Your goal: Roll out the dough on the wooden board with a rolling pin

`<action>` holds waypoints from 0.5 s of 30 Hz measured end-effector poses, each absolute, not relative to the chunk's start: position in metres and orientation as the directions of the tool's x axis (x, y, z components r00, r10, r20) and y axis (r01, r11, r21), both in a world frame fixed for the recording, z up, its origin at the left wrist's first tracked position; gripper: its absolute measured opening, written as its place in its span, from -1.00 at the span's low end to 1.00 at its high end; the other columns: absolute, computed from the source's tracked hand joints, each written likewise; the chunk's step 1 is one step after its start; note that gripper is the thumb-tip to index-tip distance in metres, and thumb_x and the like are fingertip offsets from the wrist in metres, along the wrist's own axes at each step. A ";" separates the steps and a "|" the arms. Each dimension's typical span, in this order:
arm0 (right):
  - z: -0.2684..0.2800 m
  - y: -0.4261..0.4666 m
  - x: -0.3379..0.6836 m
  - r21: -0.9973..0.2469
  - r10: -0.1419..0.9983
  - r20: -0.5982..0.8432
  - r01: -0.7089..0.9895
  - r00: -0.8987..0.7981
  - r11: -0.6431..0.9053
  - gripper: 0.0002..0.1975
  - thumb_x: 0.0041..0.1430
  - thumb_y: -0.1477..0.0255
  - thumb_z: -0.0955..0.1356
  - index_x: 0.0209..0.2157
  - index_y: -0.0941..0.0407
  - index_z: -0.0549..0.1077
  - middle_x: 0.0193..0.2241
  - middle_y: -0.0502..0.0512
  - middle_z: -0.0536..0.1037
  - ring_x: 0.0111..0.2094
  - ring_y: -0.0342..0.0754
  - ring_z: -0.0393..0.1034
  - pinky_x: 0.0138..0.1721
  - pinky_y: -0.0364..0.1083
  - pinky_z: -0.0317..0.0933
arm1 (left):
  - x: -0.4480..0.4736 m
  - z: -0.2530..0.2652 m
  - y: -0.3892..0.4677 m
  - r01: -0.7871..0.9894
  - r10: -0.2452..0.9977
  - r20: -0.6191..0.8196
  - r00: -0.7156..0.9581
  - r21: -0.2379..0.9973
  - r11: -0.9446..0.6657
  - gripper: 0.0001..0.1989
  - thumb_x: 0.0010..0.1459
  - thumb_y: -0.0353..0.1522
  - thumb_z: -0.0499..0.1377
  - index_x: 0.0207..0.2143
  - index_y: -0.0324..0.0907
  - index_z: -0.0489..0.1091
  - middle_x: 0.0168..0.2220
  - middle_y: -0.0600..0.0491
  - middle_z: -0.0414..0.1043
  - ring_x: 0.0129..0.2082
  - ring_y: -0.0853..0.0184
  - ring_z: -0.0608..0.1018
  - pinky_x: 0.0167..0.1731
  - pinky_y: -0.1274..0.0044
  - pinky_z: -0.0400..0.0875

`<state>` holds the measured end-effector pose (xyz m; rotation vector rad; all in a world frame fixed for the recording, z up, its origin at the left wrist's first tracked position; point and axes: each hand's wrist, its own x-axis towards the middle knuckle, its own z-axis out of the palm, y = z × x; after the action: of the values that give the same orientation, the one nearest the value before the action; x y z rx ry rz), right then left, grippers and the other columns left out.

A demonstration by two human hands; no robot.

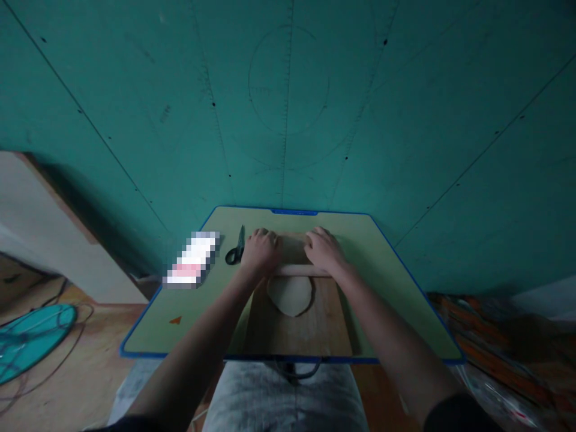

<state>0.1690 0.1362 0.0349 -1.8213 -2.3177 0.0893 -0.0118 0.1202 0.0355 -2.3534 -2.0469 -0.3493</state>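
Observation:
A pale rolling pin (297,271) lies crosswise over a sheet of flattened dough (290,295). Part of the dough shows in front of the pin and part behind it. Beneath the dough is a wooden board (299,336). My left hand (263,249) is over the pin's left end, its fingers curled forward and down. Over the right end is my right hand (324,249), bent the same way. Both hands hide the pin's ends, and the fingertips are mostly out of sight. Black scissors (235,251) lie just left of my left hand.
The board rests on a light green table (387,300) with a blue edge, close to a green wall (288,108). A pixelated flat item (193,261) and a small orange triangular piece (175,320) are on the table's left. Cables and a teal round object (38,336) lie on the floor.

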 end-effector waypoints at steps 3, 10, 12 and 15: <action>0.037 0.146 0.167 -0.146 0.972 0.078 0.962 -0.222 0.231 -0.72 0.27 0.47 0.23 -0.07 0.14 0.51 0.01 0.27 0.48 0.05 0.07 0.34 0.09 0.00 0.17 | -0.009 0.040 0.130 0.983 0.983 0.140 0.120 0.125 -0.138 -0.57 0.35 -0.27 -0.14 -0.10 -0.26 0.49 -0.04 -0.22 0.50 0.03 0.09 0.49 0.03 0.32 0.36; 0.036 0.142 0.167 -0.153 0.980 0.056 0.968 -0.191 0.198 -0.73 0.32 0.44 0.21 -0.08 0.15 0.49 -0.02 0.27 0.48 0.04 0.05 0.34 0.05 -0.03 0.16 | -0.011 0.040 0.128 0.992 0.999 0.002 0.054 0.112 -0.054 -0.59 0.28 -0.31 -0.09 -0.14 -0.27 0.53 -0.16 -0.26 0.59 -0.15 0.06 0.63 -0.22 0.38 0.47; 0.036 0.135 0.167 -0.162 0.982 0.051 0.969 -0.180 0.186 -0.71 0.34 0.42 0.19 -0.08 0.14 0.49 -0.02 0.27 0.48 0.04 0.06 0.34 0.04 -0.02 0.16 | -0.013 0.038 0.123 0.993 0.998 -0.049 0.048 0.109 -0.043 -0.59 0.27 -0.28 -0.06 -0.13 -0.27 0.53 -0.16 -0.28 0.59 -0.13 0.03 0.64 -0.23 0.38 0.48; 0.035 0.124 0.168 -0.196 0.988 0.008 0.968 -0.156 0.155 -0.69 0.35 0.39 0.18 -0.06 0.12 0.48 0.01 0.27 0.47 0.05 0.08 0.35 0.06 0.01 0.16 | -0.015 0.038 0.111 0.993 0.993 -0.114 0.043 0.110 -0.031 -0.58 0.26 -0.22 -0.04 -0.13 -0.25 0.53 -0.16 -0.27 0.60 -0.12 0.02 0.64 -0.21 0.36 0.49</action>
<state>0.1675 0.1238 0.0348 -1.9476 -2.2820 0.2179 -0.0153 0.1112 0.0384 -2.3767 -2.2899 0.0095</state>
